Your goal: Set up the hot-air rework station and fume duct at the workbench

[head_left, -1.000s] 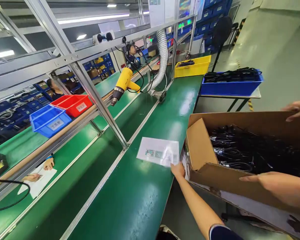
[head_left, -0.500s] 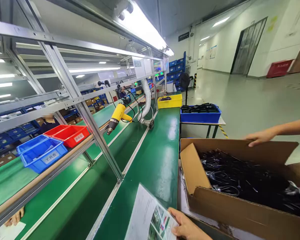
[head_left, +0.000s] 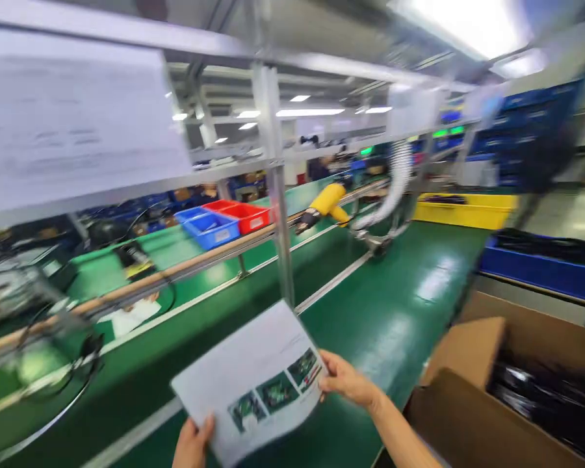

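Head view, badly blurred throughout. Held a printed sheet (head_left: 251, 383) up over the green bench (head_left: 394, 318), tilted, with small photo panels along its lower right part. Gripped the sheet's lower left corner with the left hand (head_left: 192, 445), thumb on top of the paper, fingers hidden beneath. Pinched the sheet's right edge with the right hand (head_left: 348, 380), fingers curled behind the paper and thumb at the front. Kept both hands closed on the sheet, nothing else in either. Showed an open cardboard box (head_left: 472, 403) just right of the right forearm, at the bench's edge, with a dark tangle of black cables (head_left: 546, 396) inside. Caught a blue bin (head_left: 541, 270) beyond the box, dark contents too smeared to tell, and a yellow bin (head_left: 463, 211) farther back on the bench. Picked out a yellow heat gun (head_left: 324, 205) hanging nose-down near a ribbed grey hose (head_left: 394, 188), both past a metal upright (head_left: 277, 214). Spotted a small blue tray (head_left: 209, 227) and a red tray (head_left: 244, 214) side by side, touching, on the rail shelf behind. Glimpsed a large white notice (head_left: 73, 130) hanging upper left, text unreadable.
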Tool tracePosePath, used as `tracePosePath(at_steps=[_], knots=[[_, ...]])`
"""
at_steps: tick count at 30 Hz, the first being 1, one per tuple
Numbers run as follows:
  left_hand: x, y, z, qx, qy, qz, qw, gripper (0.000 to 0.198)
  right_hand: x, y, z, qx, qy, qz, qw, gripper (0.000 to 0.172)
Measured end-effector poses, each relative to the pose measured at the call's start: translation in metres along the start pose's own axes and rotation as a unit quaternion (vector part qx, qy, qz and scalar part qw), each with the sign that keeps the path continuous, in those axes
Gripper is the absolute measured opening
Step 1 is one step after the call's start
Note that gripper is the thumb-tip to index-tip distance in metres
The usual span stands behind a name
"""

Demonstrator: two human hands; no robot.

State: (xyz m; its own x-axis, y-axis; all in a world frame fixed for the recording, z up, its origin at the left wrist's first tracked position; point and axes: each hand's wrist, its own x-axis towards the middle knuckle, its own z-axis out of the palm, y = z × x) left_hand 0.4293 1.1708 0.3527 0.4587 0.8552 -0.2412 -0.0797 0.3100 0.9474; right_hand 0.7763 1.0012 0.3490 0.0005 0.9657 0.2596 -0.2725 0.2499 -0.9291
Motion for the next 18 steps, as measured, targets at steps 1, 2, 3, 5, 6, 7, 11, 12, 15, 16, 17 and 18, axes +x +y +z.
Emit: tracePosePath(at_steps=[1,2,3,5,6,7,11,12,15,16,17,18], knots=[[0.000,0.007,-0.009,-0.085,-0.004,-0.033,0.996,0.108,0.012,-0.003,0.005,-0.028,-0.011,0.010,1.000,0.050],[0.000,0.012,-0.019,-0.091,-0.001,0.005,0.996,0.108,0.024,-0.005,0.011,-0.048,-0.023,0.025,0.998,0.051],[-0.002,0.017,-0.030,-0.079,-0.002,0.038,0.996,0.103,0.037,-0.008,0.017,-0.067,-0.041,0.041,0.996,0.052],[-0.009,0.024,-0.052,-0.035,0.014,0.088,0.995,0.091,0.061,-0.010,0.032,-0.096,-0.074,0.076,0.990,0.052],[-0.015,0.027,-0.063,-0.021,0.024,0.104,0.994,0.086,0.072,-0.009,0.039,-0.107,-0.086,0.086,0.987,0.050],[-0.023,0.030,-0.072,-0.014,0.036,0.116,0.993,0.085,0.082,-0.007,0.047,-0.118,-0.091,0.092,0.985,0.049],[-0.063,0.046,-0.104,0.011,0.074,0.168,0.983,0.077,0.118,0.009,0.082,-0.132,-0.099,0.091,0.982,0.049],[-0.073,0.050,-0.113,0.015,0.084,0.181,0.980,0.075,0.126,0.011,0.093,-0.123,-0.115,0.084,0.982,0.047],[-0.107,0.058,-0.150,0.010,0.143,0.200,0.969,0.077,0.151,-0.004,0.133,-0.115,-0.223,0.055,0.966,0.038],[-0.119,0.060,-0.166,0.006,0.181,0.197,0.963,0.081,0.159,-0.016,0.147,-0.131,-0.269,0.051,0.953,0.035],[-0.132,0.061,-0.181,-0.003,0.225,0.194,0.955,0.087,0.167,-0.031,0.163,-0.165,-0.312,0.046,0.934,0.035],[-0.146,0.061,-0.197,-0.018,0.275,0.184,0.943,0.092,0.176,-0.049,0.178,-0.191,-0.344,0.047,0.918,0.035]])
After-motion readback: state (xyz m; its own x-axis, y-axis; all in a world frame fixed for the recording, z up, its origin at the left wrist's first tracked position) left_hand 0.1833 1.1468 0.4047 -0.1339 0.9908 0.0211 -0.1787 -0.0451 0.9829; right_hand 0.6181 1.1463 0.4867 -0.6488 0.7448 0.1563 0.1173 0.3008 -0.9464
